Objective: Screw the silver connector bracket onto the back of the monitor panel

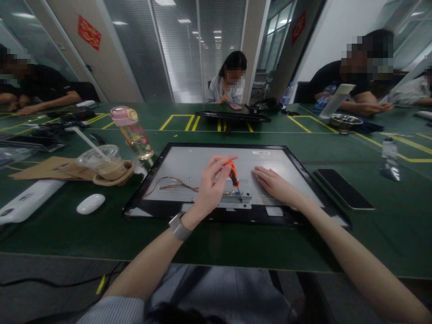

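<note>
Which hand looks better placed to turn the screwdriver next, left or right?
Probably the left hand: it holds the screwdriver by its orange-and-black handle, with the shaft pointing down at the metal bracket. The right hand rests on the panel, apart from the tool.

The green table (216,245) (yellow-lined) carries a panel (182,164) between 1 mouse (91,204) and 1 phone (344,189).

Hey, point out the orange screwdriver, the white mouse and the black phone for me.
Orange screwdriver (234,175): head view, on its handle.
White mouse (91,204): head view, middle of its top shell.
Black phone (343,189): head view, middle of its dark upper face.
</note>
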Demonstrator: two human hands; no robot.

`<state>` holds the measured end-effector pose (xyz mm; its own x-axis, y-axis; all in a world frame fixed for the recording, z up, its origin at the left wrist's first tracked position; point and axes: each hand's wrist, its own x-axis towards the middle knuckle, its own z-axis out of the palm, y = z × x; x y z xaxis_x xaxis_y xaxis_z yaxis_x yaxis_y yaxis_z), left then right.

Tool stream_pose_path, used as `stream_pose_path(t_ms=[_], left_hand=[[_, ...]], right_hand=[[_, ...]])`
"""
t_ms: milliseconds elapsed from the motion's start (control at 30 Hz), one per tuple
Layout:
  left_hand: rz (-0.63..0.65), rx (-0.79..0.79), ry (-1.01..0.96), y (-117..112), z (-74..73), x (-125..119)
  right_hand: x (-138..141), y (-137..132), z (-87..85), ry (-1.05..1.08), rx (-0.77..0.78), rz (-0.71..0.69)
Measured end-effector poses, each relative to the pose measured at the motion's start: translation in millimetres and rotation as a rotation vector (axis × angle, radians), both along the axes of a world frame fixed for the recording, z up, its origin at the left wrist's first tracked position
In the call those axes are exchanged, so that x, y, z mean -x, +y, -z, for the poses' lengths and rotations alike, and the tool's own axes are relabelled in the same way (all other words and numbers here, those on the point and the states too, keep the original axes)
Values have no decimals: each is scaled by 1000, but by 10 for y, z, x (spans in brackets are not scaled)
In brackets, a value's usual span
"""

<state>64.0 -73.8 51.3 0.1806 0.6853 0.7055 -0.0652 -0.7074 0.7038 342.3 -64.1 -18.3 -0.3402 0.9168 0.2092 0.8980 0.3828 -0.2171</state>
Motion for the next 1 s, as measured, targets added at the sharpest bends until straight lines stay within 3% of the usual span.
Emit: stream_pose_path(t_ms=[133,600,1000], left_hand=[[70,33,3,-15,-30,20],[12,13,-13,22,-76,56],[176,144,-1,-26,-86,41]], right_hand=[[22,-8,-35,-26,22,21],[19,-32,-55,-16,26,12],[39,-23,-61,-17,38,21]])
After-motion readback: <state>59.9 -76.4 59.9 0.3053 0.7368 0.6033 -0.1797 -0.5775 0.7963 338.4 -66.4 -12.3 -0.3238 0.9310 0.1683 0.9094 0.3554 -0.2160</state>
